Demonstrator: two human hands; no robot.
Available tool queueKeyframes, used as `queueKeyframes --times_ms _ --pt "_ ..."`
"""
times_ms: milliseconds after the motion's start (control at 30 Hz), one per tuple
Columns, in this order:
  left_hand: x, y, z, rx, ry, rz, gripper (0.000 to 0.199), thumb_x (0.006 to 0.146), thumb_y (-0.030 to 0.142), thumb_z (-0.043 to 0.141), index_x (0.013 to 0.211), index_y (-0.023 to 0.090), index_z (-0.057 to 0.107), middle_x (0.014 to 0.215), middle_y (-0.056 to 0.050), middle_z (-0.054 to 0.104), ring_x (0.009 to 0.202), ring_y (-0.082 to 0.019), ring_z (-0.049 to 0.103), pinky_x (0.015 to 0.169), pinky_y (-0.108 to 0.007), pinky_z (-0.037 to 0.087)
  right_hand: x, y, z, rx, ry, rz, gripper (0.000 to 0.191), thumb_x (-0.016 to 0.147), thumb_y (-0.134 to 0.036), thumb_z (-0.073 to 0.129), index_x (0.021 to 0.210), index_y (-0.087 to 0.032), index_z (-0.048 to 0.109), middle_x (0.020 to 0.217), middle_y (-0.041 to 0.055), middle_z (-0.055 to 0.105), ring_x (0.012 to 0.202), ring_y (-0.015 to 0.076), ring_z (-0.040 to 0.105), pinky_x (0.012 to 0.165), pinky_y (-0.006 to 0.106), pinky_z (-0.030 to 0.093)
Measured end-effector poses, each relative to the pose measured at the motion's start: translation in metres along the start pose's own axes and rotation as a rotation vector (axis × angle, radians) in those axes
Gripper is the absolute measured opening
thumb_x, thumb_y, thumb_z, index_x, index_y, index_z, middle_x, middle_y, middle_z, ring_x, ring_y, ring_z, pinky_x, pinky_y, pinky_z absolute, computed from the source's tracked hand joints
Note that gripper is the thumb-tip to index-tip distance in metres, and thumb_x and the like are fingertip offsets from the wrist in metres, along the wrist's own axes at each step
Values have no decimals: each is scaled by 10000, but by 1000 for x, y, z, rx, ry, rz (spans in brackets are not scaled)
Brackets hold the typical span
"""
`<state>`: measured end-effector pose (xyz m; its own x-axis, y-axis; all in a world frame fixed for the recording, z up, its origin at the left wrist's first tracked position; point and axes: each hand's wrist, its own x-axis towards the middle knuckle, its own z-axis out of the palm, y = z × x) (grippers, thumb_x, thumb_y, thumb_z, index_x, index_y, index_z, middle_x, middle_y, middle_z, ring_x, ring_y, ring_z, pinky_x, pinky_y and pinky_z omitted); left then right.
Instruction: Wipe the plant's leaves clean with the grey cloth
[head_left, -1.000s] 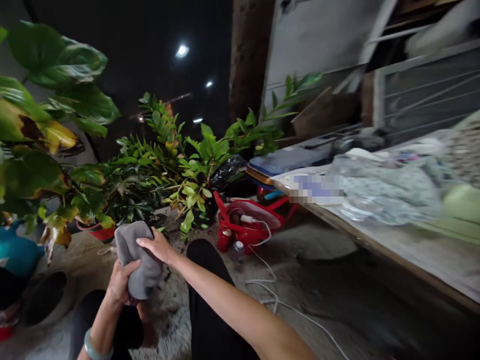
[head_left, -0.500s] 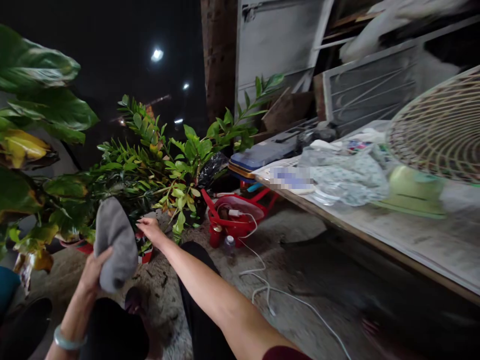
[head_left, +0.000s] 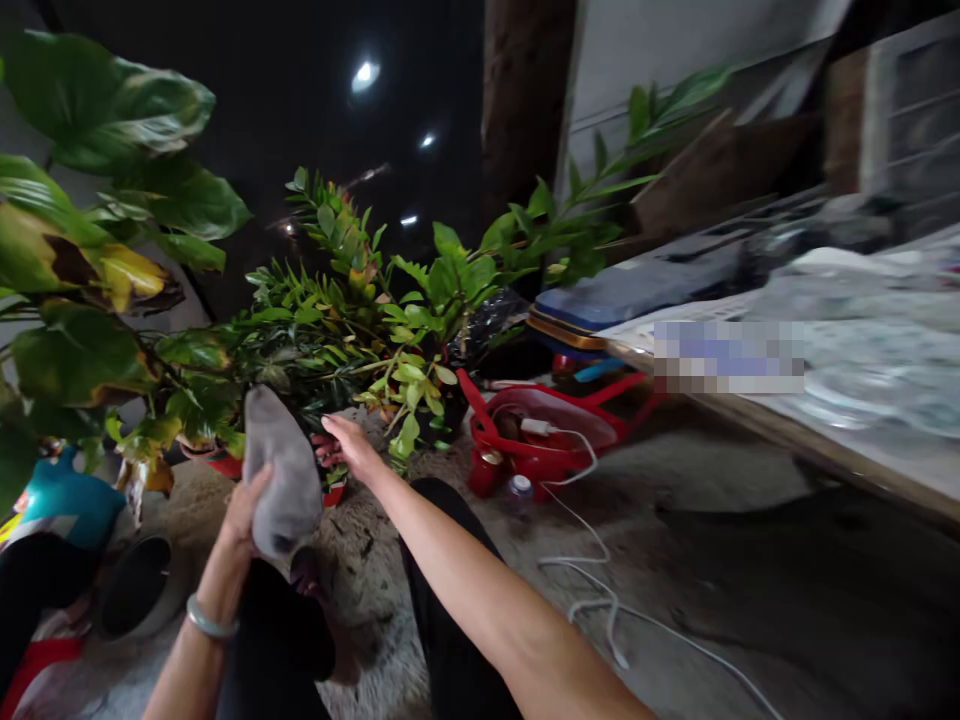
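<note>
One gray cloth piece [head_left: 285, 475] is held up at left, near leafy plants [head_left: 450, 280], gripped by the fingers of the left hand [head_left: 241, 512]. The right hand [head_left: 352, 450], fingers loosely open, hovers beside it. Handling the cloth seems the step; a two-handed grip would need those fingers closed on its edge.

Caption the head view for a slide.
Left hand holds a grey cloth; right hand close beside it, plants beyond.

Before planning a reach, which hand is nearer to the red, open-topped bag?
Right. The right hand is left of the red bag in view, apart from it; the left hand, holding the soft grey cloth, is farther left.
</note>
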<state>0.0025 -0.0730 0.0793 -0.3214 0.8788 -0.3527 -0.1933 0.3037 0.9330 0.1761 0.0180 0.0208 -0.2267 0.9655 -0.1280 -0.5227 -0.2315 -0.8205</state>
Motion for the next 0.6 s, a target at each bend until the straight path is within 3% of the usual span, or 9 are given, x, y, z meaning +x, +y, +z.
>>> queueKeyframes --times_ms 67,133,200,267,333,400,500,600 --pt "-11 -24 -8 56 -62 -44 398 641 333 900 919 86 759 783 -128 786 686 -264 744 654 -333 602 2 2 -2 -60 -28 -19 313 680 -433 778 822 -184 652 578 -30 664 410 116 524 394 234 401" --pt "-26 -24 -18 88 -100 -25 475 571 373 930 912 85 768 762 -121 783 668 -268 739 628 -322 590 4 4 -2 -82 -56 -30 345 617 -443 817 711 -192 600 475 -77 566 340 67 393 363 216 338" --pt "-37 1 -25 85 -98 64 533 549 399 935 959 99 773 779 -105 789 704 -281 748 648 -327 595 5 6 -2 -64 -86 -35 380 594 -465 829 667 -204 562 428 -108 495 318 43 316 352 208 316" --pt "-38 40 -24 36 -54 208 567 569 395 923 1045 129 765 849 -84 802 805 -287 762 735 -337 608 5 7 -2 -53 -113 -36 399 592 -476 831 641 -213 534 425 -110 490 317 38 314 352 209 330" --pt "-29 73 -15 -26 -2 337 561 575 365 908 1072 154 755 927 -63 808 898 -269 757 819 -324 600 5 9 -3 -64 -117 -36 403 602 -477 828 627 -215 523 444 -89 530 326 47 360 353 210 344" --pt "-15 85 -2 -44 5 380 526 549 347 897 1018 154 756 930 -51 806 893 -246 746 820 -303 589 5 11 -4 -78 -99 -26 393 616 -479 820 631 -214 531 473 -66 579 340 59 406 354 209 347" --pt "-4 59 11 46 -121 273 500 524 365 890 951 138 761 860 -61 799 792 -243 729 753 -319 584 4 13 -7 -92 -65 -15 365 623 -486 810 667 -207 579 490 -58 600 355 72 437 364 210 339" --pt "-20 15 7 245 -332 119 434 594 422 878 908 139 780 842 -84 794 767 -259 719 725 -340 576 3 14 -12 -85 -42 -55 361 601 -482 827 734 -193 658 513 -53 616 416 100 505 421 223 377"
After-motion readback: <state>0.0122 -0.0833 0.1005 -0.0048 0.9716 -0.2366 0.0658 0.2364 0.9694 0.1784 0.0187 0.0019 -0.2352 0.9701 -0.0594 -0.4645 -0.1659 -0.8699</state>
